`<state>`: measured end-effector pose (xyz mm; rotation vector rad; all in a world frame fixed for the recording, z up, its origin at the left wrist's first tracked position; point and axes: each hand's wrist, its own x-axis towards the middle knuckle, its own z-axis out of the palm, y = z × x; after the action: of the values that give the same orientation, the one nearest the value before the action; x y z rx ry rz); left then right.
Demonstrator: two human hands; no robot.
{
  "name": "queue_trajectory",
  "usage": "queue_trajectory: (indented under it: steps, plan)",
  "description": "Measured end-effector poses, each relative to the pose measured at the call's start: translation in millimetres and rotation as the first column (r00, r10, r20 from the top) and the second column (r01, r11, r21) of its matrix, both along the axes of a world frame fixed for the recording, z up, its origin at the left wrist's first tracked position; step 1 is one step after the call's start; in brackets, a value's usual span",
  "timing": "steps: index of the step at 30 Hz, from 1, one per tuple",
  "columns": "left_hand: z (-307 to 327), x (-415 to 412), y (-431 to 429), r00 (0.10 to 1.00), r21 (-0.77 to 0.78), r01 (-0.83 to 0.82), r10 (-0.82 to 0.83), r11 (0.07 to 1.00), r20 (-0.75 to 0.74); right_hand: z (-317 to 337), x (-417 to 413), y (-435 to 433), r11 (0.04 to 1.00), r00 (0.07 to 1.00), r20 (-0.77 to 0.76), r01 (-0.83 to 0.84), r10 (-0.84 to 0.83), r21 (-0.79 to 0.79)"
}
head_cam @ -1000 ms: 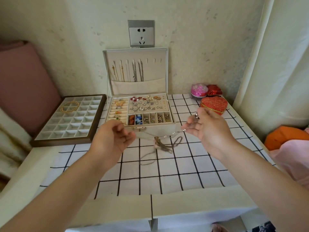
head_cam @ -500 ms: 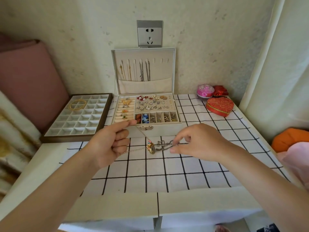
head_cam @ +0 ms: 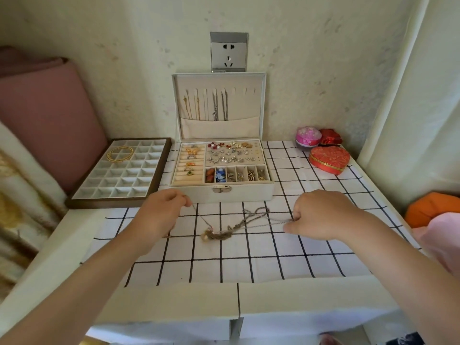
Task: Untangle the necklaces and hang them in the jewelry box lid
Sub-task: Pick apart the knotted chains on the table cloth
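Metal necklaces (head_cam: 219, 234) knotted on cloth (head_cam: 249, 260), between left hand (head_cam: 159, 215) pinching one strand, right hand (head_cam: 321, 215) pinching another

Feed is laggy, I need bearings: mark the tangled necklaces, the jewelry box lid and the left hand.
tangled necklaces (head_cam: 220, 235): head view, on the knotted clump.
jewelry box lid (head_cam: 249, 105): head view, on bare lining at its right side.
left hand (head_cam: 161, 211): head view, on its back.
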<state>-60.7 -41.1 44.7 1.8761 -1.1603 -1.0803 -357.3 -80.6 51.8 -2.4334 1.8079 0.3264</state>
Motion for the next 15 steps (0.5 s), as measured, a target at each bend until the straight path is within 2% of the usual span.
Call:
queue_trajectory:
  steps: [3,5,8,10,12,15]
  plan:
    - [-2,9,2,0.971,0.042,0.075,-0.083,0.996,0.224,7,-9,0,0.997,0.994,-0.082,0.071,-0.073,-0.031]
    - [-4,11,3,0.948,0.086,0.104,-0.125,0.991,0.294,9,-12,3,0.991,0.984,-0.114,0.133,-0.136,-0.030]
    - [-5,8,4,0.904,0.119,0.121,-0.159,0.985,0.397,11,-16,7,0.979,0.968,-0.174,0.192,-0.179,0.062]
    - [-3,6,4,0.826,0.148,0.176,-0.227,0.973,0.515,12,-17,10,0.973,0.972,-0.163,0.193,-0.171,0.129]
    - [-1,1,4,0.772,0.167,0.224,-0.280,0.960,0.571,15,-14,12,0.970,0.982,-0.101,0.177,-0.161,0.168]
    - [1,-9,2,0.741,0.173,0.276,-0.324,0.945,0.589,9,-4,16,0.990,0.996,-0.012,0.086,-0.085,0.109]
